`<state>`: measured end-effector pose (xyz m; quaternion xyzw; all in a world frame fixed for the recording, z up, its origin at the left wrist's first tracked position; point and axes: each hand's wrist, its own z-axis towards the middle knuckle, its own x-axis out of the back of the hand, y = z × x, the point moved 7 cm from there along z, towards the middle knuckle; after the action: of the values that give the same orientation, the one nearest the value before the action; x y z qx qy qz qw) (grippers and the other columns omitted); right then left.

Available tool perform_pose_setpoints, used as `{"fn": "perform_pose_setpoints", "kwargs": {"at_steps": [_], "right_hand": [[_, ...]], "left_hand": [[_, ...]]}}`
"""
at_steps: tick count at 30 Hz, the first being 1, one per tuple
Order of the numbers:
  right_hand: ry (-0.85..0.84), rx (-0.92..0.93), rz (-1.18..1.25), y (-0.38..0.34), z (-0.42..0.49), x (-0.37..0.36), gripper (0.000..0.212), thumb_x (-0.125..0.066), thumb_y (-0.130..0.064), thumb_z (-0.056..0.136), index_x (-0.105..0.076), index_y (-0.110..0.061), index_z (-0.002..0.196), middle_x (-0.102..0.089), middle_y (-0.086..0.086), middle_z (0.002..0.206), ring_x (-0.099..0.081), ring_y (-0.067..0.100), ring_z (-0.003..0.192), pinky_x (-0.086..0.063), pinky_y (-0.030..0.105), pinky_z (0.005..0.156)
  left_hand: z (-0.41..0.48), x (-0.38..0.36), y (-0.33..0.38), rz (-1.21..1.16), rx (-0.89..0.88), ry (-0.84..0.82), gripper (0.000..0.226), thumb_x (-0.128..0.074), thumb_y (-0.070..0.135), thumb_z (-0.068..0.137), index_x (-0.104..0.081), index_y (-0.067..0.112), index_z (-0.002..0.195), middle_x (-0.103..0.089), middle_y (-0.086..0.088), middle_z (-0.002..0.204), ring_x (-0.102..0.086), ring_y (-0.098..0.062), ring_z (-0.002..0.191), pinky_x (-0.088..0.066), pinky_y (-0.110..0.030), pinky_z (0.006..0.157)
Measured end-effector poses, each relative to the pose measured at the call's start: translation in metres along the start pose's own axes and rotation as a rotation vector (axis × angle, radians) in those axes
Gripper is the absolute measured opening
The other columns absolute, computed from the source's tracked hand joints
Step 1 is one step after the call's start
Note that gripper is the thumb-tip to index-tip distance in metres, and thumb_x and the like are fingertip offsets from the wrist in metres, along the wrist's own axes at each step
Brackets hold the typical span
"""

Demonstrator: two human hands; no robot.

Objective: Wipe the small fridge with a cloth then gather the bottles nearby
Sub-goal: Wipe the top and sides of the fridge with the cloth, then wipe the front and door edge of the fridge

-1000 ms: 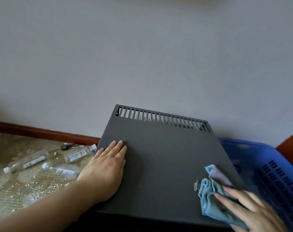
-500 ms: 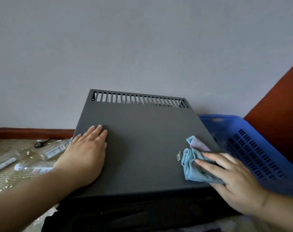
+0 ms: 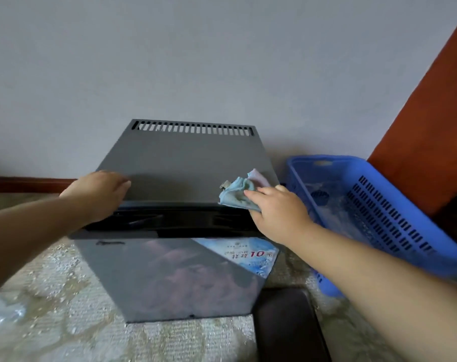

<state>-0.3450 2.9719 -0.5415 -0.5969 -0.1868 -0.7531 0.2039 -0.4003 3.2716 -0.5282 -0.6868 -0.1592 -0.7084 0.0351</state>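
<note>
Small fridge: dark grey box, standing upright, 1 row of vent slots along the rear edge of its flat top, glossy reflective front. Cloth: light blue, bunched into 1 wad, lying on the fridge top at its front right corner.

One thing to read here: a light blue sticker on the front door of the small fridge, with a red "10" that sits upside down from this view. The small characters around it are too tiny to read, and the little mark at the door's top left corner is only a blur.
</note>
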Motion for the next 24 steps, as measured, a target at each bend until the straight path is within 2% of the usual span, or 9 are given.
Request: {"fn": "perform_pose_setpoints", "kwargs": {"at_steps": [1,3,5,8,11,15,17,21,24], "right_hand": [[0.014,0.001,-0.008,0.003,-0.010,0.001,0.046,-0.051,-0.027,0.088,-0.055,-0.022,0.133,-0.060,0.004,0.129,-0.055,0.035,0.104,-0.049,0.040,0.082],[0.084,0.006,-0.001,0.006,-0.028,0.004,0.042,-0.061,-0.022,0.075,-0.068,-0.016,0.116,-0.070,0.009,0.108,-0.062,0.036,0.086,-0.054,0.041,0.069],[0.150,0.009,0.031,0.009,-0.040,0.000,0.040,-0.074,-0.017,0.058,-0.075,-0.011,0.097,-0.073,0.010,0.090,-0.064,0.035,0.071,-0.056,0.039,0.058],[0.200,0.020,0.080,0.007,-0.042,-0.003,0.039,-0.084,-0.012,0.050,-0.075,-0.007,0.088,-0.073,0.011,0.085,-0.065,0.035,0.070,-0.056,0.039,0.057],[0.293,0.027,0.093,0.010,-0.042,-0.003,0.027,-0.072,-0.017,0.061,-0.075,-0.006,0.085,-0.073,0.010,0.083,-0.065,0.034,0.070,-0.057,0.039,0.058],[0.414,0.014,0.094,0.011,-0.045,-0.004,0.034,-0.050,-0.024,0.068,-0.075,-0.006,0.083,-0.073,0.011,0.083,-0.065,0.034,0.069,-0.057,0.038,0.060],[0.444,-0.015,0.076,0.010,-0.046,-0.004,0.038,-0.047,-0.025,0.069,-0.075,-0.007,0.085,-0.074,0.011,0.086,-0.065,0.034,0.071,-0.057,0.038,0.062],[0.413,-0.224,0.021,0.000,-0.052,-0.009,0.033,-0.052,-0.021,0.071,-0.074,-0.006,0.090,-0.073,0.012,0.090,-0.062,0.039,0.076,-0.055,0.043,0.065],[0.333,-0.457,0.006,-0.026,-0.052,-0.007,0.028,-0.051,-0.021,0.082,-0.071,-0.006,0.094,-0.071,0.013,0.093,-0.058,0.040,0.085,-0.047,0.040,0.072]], "left_hand": [[-0.020,0.001,0.001,-0.020,0.017,0.018,0.032,-0.039,0.028,0.098,-0.063,0.013,0.111,-0.062,-0.015,0.118,-0.056,-0.033,0.108,-0.044,-0.036,0.090],[-0.059,-0.005,0.001,-0.018,0.068,0.012,0.035,-0.040,0.024,0.098,-0.057,0.013,0.126,-0.053,-0.010,0.135,-0.050,-0.029,0.122,-0.039,-0.035,0.099],[-0.084,-0.021,0.004,-0.012,0.107,-0.080,0.043,-0.037,0.024,0.100,-0.041,0.017,0.142,-0.029,-0.003,0.154,-0.032,-0.024,0.139,-0.026,-0.034,0.112],[-0.093,-0.039,0.009,0.012,0.131,-0.183,0.048,-0.026,0.022,0.102,-0.020,0.017,0.150,-0.004,0.000,0.159,-0.006,-0.015,0.147,-0.009,-0.035,0.118],[-0.092,-0.042,0.010,0.071,0.148,-0.153,0.050,-0.025,0.022,0.102,-0.015,0.016,0.151,-0.003,0.002,0.159,-0.002,-0.011,0.146,-0.005,-0.033,0.118],[-0.093,-0.047,0.008,0.077,0.140,-0.129,0.054,-0.030,0.025,0.100,-0.014,0.018,0.151,-0.004,0.004,0.159,-0.002,-0.009,0.146,-0.003,-0.031,0.118],[-0.095,-0.046,0.007,0.081,0.105,-0.098,0.059,-0.035,0.031,0.098,-0.012,0.019,0.151,-0.003,0.004,0.159,-0.002,-0.009,0.146,-0.003,-0.032,0.118],[-0.101,-0.047,0.001,0.064,0.004,-0.059,0.065,-0.039,0.037,0.095,-0.011,0.019,0.151,-0.002,0.006,0.159,0.001,-0.008,0.146,0.002,-0.033,0.118],[-0.100,-0.043,-0.002,0.034,-0.097,-0.049,0.065,-0.040,0.034,0.094,-0.013,0.020,0.151,-0.005,0.005,0.159,-0.001,-0.007,0.146,0.005,-0.034,0.117]]}}
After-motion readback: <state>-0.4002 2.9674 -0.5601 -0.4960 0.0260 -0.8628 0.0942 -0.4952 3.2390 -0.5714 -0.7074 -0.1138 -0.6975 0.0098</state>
